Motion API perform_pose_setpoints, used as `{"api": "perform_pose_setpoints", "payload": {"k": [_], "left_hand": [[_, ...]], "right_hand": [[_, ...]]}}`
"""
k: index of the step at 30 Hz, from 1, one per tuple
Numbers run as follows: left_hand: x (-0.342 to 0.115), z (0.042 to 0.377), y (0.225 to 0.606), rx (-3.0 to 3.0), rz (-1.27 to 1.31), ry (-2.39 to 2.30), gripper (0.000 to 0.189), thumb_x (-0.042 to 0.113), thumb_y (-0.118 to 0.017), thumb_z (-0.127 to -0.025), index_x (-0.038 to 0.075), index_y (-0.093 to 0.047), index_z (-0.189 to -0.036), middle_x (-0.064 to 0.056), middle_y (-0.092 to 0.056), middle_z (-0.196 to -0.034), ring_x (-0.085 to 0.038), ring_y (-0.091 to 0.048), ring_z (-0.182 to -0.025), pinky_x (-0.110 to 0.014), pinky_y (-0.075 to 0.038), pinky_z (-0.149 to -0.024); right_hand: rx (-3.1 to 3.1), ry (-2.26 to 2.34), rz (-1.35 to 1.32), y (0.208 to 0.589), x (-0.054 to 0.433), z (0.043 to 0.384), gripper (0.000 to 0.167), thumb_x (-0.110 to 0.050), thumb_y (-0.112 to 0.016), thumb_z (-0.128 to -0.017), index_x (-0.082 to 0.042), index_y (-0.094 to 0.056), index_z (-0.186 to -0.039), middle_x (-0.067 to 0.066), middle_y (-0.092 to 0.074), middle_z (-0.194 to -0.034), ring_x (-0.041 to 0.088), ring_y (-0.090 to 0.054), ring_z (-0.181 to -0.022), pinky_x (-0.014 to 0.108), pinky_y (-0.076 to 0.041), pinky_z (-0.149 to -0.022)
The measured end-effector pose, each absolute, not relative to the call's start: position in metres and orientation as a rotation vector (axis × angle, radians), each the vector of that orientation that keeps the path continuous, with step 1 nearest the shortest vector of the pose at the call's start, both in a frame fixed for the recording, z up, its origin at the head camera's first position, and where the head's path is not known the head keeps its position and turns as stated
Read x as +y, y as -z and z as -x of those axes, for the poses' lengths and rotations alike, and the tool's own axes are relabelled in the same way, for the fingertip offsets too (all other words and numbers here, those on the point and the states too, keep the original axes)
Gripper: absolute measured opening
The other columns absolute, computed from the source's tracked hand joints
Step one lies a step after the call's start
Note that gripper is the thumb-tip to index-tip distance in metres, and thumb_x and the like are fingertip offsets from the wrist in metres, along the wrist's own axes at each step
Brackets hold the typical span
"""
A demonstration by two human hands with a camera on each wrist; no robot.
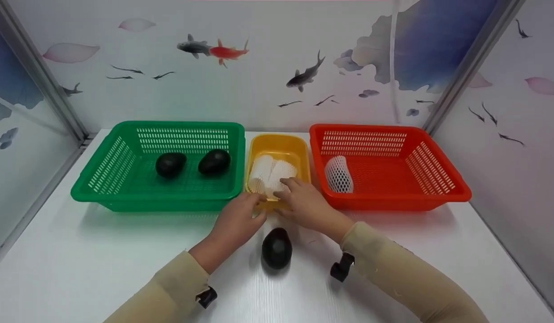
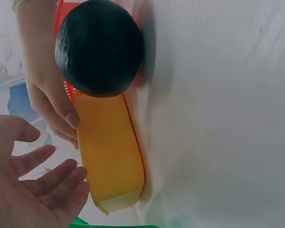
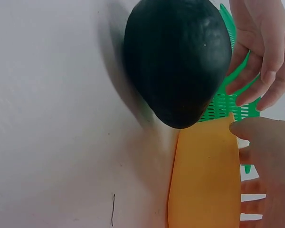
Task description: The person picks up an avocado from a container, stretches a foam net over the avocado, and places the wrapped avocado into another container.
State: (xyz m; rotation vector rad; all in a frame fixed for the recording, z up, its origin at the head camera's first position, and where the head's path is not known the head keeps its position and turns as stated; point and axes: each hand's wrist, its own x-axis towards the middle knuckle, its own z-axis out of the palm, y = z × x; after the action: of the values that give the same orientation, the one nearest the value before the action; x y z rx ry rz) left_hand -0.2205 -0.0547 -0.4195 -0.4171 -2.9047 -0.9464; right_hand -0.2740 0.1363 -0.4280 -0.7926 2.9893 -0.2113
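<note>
A dark avocado (image 1: pixel 277 248) lies on the white table, between my forearms and in front of the yellow tub (image 1: pixel 283 142). Two white foam net sleeves (image 1: pixel 261 172) rest inside that tub. My left hand (image 1: pixel 239 220) hovers at the tub's front left corner, fingers loosely spread and holding nothing. Over the front right rim reaches my right hand (image 1: pixel 310 206), its fingers extended above the sleeves. In the right wrist view, the right thumb (image 3: pixel 244 127) is right at the tub's rim, and nothing shows in its grasp.
To the left, a green basket (image 1: pixel 158 196) holds two more avocados (image 1: pixel 170 164). The red basket (image 1: pixel 393 197) on the right contains one white foam net sleeve (image 1: pixel 339 175). Printed wall panels (image 1: pixel 268 89) stand behind and at both sides.
</note>
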Motion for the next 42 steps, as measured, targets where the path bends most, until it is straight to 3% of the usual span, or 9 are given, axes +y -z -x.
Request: {"api": "perform_pose_setpoints", "payload": {"k": [7, 11, 20, 28, 33, 42], "left_hand": [[-0.050, 0.223, 0.421, -2.829, 0.452, 1.005, 0.021, 0.015, -0.064, -0.091, 0.009, -0.067, -0.110, -0.006, -0.064, -0.110, -0.021, -0.059, -0.100, -0.035, -0.050, -0.089], [-0.047, 0.223, 0.422, -2.797, 0.458, 1.040, 0.019, 0.015, -0.064, -0.091, 0.010, -0.066, -0.109, -0.007, -0.064, -0.108, -0.021, -0.058, -0.097, -0.034, -0.051, -0.087], [-0.043, 0.226, 0.418, -2.778, 0.420, 1.111, 0.028, 0.015, -0.063, -0.091, 0.012, -0.062, -0.120, -0.004, -0.057, -0.124, -0.019, -0.056, -0.104, -0.033, -0.050, -0.092], [-0.040, 0.231, 0.418, -2.677, 0.452, 1.133, 0.034, 0.014, -0.063, -0.093, 0.017, -0.061, -0.127, -0.007, -0.055, -0.110, -0.017, -0.054, -0.090, -0.027, -0.052, -0.079], [-0.037, 0.232, 0.415, -2.686, 0.426, 1.134, 0.029, 0.019, -0.062, -0.096, 0.021, -0.065, -0.124, -0.002, -0.053, -0.111, -0.020, -0.056, -0.096, -0.027, -0.052, -0.082], [-0.039, 0.236, 0.416, -2.624, 0.459, 1.086, 0.028, 0.023, -0.061, -0.097, 0.010, -0.065, -0.121, -0.005, -0.061, -0.110, -0.018, -0.062, -0.092, -0.029, -0.054, -0.082]], "right_hand": [[3.054, 0.260, 0.881, 0.423, 0.139, 0.276, 0.051, -0.033, -0.061, -0.095, -0.008, -0.054, -0.138, 0.012, -0.052, -0.139, 0.029, -0.049, -0.126, 0.043, -0.038, -0.106], [3.086, 0.330, 0.890, 0.418, 0.141, 0.276, 0.048, -0.026, -0.060, -0.095, -0.005, -0.054, -0.138, 0.014, -0.053, -0.138, 0.030, -0.052, -0.123, 0.043, -0.041, -0.104], [3.170, 0.420, 0.823, 0.407, 0.145, 0.273, 0.048, -0.022, -0.067, -0.092, -0.010, -0.056, -0.138, 0.009, -0.053, -0.137, 0.027, -0.053, -0.122, 0.041, -0.044, -0.100], [3.293, 0.484, 1.026, 0.407, 0.147, 0.263, 0.047, -0.017, -0.074, -0.087, -0.009, -0.060, -0.132, 0.010, -0.059, -0.126, 0.026, -0.058, -0.112, 0.037, -0.050, -0.093], [3.329, 0.534, 1.122, 0.408, 0.145, 0.258, 0.046, -0.018, -0.076, -0.085, -0.008, -0.062, -0.129, 0.009, -0.059, -0.123, 0.024, -0.060, -0.109, 0.033, -0.051, -0.091], [3.279, 0.680, 1.391, 0.410, 0.141, 0.254, 0.037, -0.011, -0.076, -0.085, -0.008, -0.067, -0.120, 0.008, -0.061, -0.117, 0.021, -0.063, -0.104, 0.028, -0.050, -0.091]]}}
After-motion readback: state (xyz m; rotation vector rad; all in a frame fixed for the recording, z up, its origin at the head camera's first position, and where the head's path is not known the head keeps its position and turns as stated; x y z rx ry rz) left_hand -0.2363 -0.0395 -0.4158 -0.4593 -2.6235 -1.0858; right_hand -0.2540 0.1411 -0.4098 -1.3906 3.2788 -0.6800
